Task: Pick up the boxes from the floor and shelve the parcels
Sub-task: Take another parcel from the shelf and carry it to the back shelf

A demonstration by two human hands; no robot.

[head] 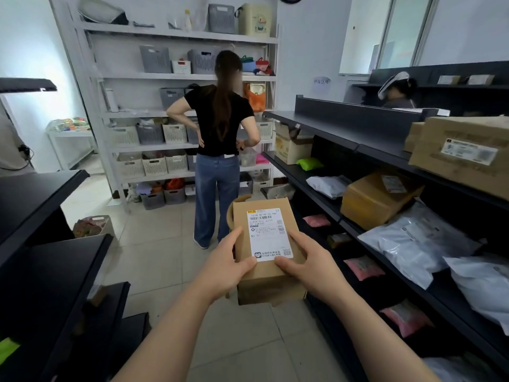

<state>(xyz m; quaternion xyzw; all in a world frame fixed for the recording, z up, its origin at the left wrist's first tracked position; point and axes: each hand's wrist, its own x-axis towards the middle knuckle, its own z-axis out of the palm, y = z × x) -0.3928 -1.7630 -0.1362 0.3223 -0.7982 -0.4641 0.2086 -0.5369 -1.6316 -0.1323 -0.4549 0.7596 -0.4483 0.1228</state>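
Both hands grasp a small cardboard box (271, 285), held up in the aisle above the tiled floor (154, 257), between two runs of dark shelving. The left hand (225, 267) wraps the near left edge with its thumb on top. The right hand (308, 267) clasps the near right edge, its thumb lying on the bottom of the white shipping label (268, 232), which faces up and carries barcodes and a QR code.

The right shelving (344, 142) holds parcels on several levels. On the upper level sits a large brown carton (465, 155) with a label on its side. The level below carries an open carton (292, 150) with its flaps raised, its contents not visible, then a green packet (309, 163), a white mailer bag (327, 186), a closed brown carton (377, 197) and larger grey-white mailer bags (413, 244). Pink mailers (363, 267) lie on the lowest levels. The left shelving (41, 194) shows mostly bare dark boards.

At the far wall stands a white rack (176, 75) lined with slotted baskets, grey ones (155, 59) and white ones (154, 164); a few show coloured items over their rims, the rest cannot be made out. A person in a black top and jeans (220, 128) faces it, hands on hips. A floor bag (93, 226) by the left shelving holds colourful items.
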